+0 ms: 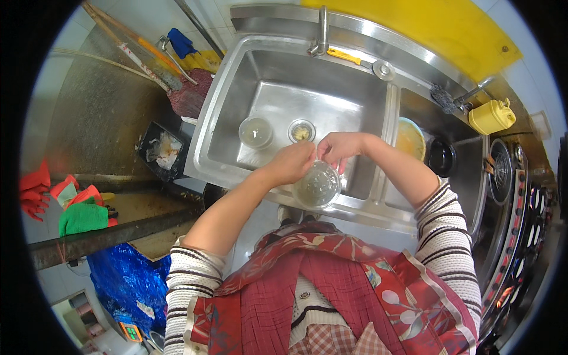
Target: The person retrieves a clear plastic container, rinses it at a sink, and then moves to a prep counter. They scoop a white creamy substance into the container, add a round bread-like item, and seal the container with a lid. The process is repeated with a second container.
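Observation:
My left hand (298,163) and my right hand (339,148) meet fingertip to fingertip over the near part of a stainless steel sink basin (319,95). The fingers of both are bent in a pinch; a small pale thing may be between them, but it is too hidden to name. Just below the hands is a clear round container (316,188) of cloudy liquid, by the sink's front rim. Another clear container (256,132) with cloudy liquid stands in the basin to the left. Pale yellowish scraps lie in the drain strainer (301,132) between the two.
Behind the basin are a faucet (324,31), a yellow-handled tool (344,55) and a round metal drain part (383,70). The right basin holds a light-blue-rimmed bowl (410,138) and a black bowl (440,156). A lined bin (163,150) and a mop (191,93) stand left.

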A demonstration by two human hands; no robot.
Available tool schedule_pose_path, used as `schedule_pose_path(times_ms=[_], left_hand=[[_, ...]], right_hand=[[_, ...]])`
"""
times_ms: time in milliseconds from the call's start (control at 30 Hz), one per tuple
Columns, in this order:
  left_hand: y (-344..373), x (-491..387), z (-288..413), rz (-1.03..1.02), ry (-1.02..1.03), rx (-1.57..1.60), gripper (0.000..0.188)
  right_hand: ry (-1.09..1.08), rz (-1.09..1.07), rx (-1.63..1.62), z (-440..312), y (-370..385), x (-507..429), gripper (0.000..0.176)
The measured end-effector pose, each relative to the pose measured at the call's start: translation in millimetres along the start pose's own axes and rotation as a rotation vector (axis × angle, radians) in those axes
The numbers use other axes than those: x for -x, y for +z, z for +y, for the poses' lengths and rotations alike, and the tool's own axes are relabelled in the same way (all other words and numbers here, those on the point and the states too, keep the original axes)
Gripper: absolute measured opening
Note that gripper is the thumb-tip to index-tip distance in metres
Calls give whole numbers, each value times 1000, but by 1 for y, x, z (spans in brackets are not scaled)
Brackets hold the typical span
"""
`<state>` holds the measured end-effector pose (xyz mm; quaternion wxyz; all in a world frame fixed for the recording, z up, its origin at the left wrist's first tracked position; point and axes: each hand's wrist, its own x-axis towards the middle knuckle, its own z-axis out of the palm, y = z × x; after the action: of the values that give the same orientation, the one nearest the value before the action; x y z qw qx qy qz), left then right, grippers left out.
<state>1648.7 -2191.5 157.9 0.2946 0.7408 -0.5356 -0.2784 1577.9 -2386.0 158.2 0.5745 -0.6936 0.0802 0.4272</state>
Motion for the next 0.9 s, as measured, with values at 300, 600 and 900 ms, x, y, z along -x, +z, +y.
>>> schedule_pose_path(times_ms=[300,600,900], left_hand=[[-4,-8,5,-70,33,36,8],[-38,-52,5,-150,294,-120,17],[-44,-87,-54,-104,188,-417,10]], right_hand=[[17,-38,-45,15,4,9,15],[-244,363,338,-7,-22,15,4],[-240,692,654,13,-71,-34,9]])
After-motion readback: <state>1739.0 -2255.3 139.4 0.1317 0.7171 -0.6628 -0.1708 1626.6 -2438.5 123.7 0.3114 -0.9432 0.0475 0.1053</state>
